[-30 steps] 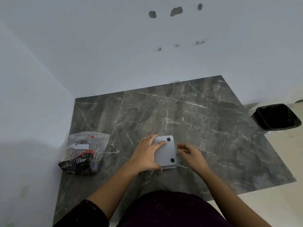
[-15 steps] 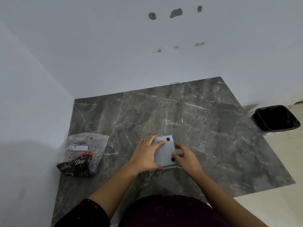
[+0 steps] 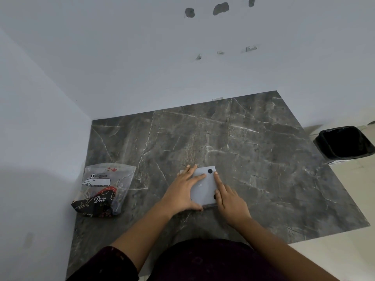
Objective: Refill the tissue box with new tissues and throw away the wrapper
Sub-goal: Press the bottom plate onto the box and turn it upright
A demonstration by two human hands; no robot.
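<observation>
A light grey tissue box lies upside down on the dark marble table, its flat base with small black rubber feet facing up. My left hand presses flat on the base from the left, fingers spread. My right hand rests against the box's right edge, fingers stretched along it. A clear plastic pack of tissues with a black and red Dove print lies at the table's left edge, apart from both hands.
A black bin with a dark liner stands on the pale floor beyond the table's right edge. White walls bound the table at the back and the left. The table's front edge is just before my body.
My right hand has moved left from beside the box onto its right edge, its fingers now laid along it. My left hand has stayed flat on the base.
</observation>
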